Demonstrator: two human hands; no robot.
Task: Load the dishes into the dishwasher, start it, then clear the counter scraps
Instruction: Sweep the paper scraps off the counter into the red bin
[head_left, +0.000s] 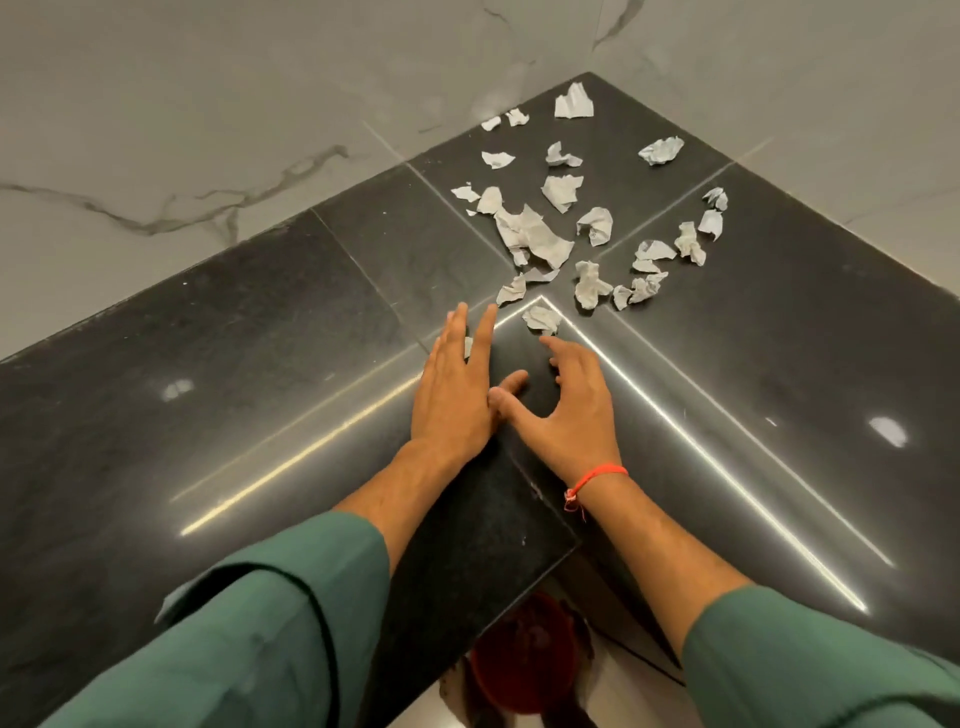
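White crumpled paper scraps (540, 234) lie spread over my shiny black stone counter (208, 364), toward its far corner. They look light and soft, easy to scoop. My left hand (457, 395) lies flat. My right hand (571, 410) curls loosely, empty.

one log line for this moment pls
phase: clearing scraps | left hand: flat on counter | right hand: open, reaching toward nearest paper scrap | scraps: scattered in corner
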